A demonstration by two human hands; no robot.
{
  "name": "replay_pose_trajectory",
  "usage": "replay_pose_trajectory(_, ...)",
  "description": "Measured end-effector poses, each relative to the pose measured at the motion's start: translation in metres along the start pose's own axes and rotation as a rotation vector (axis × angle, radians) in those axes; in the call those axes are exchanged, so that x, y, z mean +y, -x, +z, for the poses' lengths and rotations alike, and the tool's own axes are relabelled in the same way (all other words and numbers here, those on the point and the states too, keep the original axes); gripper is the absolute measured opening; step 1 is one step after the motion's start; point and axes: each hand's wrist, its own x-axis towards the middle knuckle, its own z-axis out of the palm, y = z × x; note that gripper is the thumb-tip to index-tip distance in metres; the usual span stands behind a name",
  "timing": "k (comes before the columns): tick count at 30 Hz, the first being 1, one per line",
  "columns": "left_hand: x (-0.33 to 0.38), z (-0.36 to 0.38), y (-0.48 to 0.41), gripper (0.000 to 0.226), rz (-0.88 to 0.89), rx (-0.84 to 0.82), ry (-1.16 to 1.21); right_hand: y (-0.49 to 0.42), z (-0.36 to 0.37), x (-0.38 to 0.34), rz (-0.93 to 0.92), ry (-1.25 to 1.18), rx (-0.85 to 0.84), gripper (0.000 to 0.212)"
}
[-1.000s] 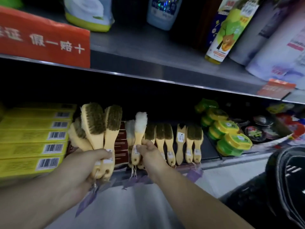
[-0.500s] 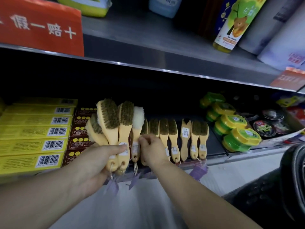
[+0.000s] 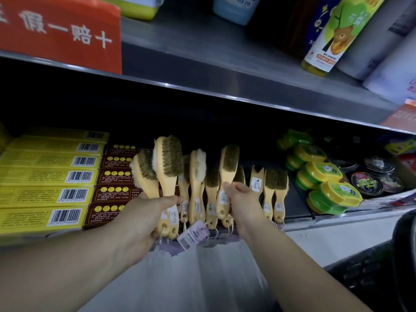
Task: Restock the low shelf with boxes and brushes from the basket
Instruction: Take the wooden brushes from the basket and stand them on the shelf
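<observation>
My left hand (image 3: 144, 218) grips the handles of a bunch of wooden brushes (image 3: 164, 163), bristle heads up, in front of the low shelf (image 3: 297, 206). My right hand (image 3: 242, 197) holds one dark-bristled brush (image 3: 228, 167) by its handle and has it raised above the row of brushes (image 3: 273, 190) lying on the shelf. A white-bristled brush (image 3: 198, 170) stands between my two hands. Yellow boxes (image 3: 45, 176) and brown boxes (image 3: 112, 190) are stacked on the shelf's left part. The basket (image 3: 382, 266) shows as a dark shape at the lower right.
Green-and-yellow round tins (image 3: 324, 183) and dark polish tins (image 3: 369, 183) fill the shelf's right side. The metal shelf above (image 3: 202, 70) holds bottles, packages and a red sign (image 3: 58, 32). Paper price tags (image 3: 193, 233) hang from the brush handles over the shelf's front edge.
My right hand moved right from the white-bristled brush and now holds a dark-bristled brush lifted over the row. My left hand's bunch holds one brush fewer.
</observation>
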Motion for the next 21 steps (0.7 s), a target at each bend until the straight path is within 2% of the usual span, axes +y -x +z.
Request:
replay_pose_trajectory(3,-0.001,0.001,-0.002,0.022,0.007,0.021,-0.008,-0.006,-0.002,0.017,0.052,0.065,0.051,0.018)
replay_pose_trajectory(6,-0.003,0.003,-0.005,0.024,0.018,0.036,-0.014,-0.008,0.006,0.028,0.008,0.148,0.032,0.017)
replay_pose_trajectory(13,-0.004,-0.001,-0.014,0.008,0.033,0.052,-0.06,-0.012,0.027,0.024,-0.085,0.176,-0.056,0.039)
replay_pose_trajectory(21,-0.002,0.007,-0.01,0.008,0.069,0.007,-0.118,-0.013,0.035,0.019,-0.192,0.415,-0.042,0.025)
